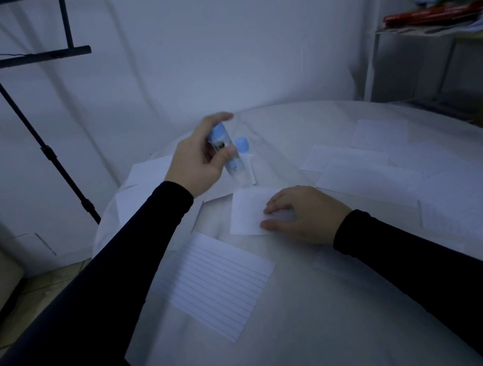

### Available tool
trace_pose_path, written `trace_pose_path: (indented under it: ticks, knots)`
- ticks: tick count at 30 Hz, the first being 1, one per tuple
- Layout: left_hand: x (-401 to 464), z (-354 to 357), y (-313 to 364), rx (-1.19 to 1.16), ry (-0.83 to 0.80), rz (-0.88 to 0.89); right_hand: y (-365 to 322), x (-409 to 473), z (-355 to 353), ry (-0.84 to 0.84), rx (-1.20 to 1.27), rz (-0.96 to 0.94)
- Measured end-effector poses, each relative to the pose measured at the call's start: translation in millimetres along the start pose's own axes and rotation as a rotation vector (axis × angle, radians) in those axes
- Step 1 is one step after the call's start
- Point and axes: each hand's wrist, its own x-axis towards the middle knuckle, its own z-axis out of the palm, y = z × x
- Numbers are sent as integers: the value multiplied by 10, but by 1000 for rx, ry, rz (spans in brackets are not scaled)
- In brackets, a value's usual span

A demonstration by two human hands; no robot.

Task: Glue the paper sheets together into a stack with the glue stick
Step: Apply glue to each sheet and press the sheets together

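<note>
Covering a round table [325, 309], white cloth carries scattered paper sheets [216, 283]. Right hand [305, 214] lies flat, fingers straight, on a sheet [247, 212]. At eleven o'clock, left hand [201, 160] grips a pale-blue glue stick [225, 151], tilted between thumb and fingers.

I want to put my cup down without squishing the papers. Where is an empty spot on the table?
The near part of the table is bare, right of the lined sheet and between the two sleeves. It is crowded farther back: the left hand holds the glue stick, the right hand rests on a small sheet, and loose sheets cover the right.
</note>
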Motion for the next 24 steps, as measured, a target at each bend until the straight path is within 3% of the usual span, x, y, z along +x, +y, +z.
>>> trace_pose_path:
  ticks: [3,7,12,24]
  knots:
    - [15,-10,185,-119,65,30,89,-8,-162,75,67,-74]
    - [-86,174,344,-224,-131,10,333,-67,-488,-74,-67,-26]
    - [-245,453,489,-130,-344,13,464,-151,-487,-132,-91,77]
    - [-268,609,618,-162,-350,103,511,-179,-505,-146,-97,17]
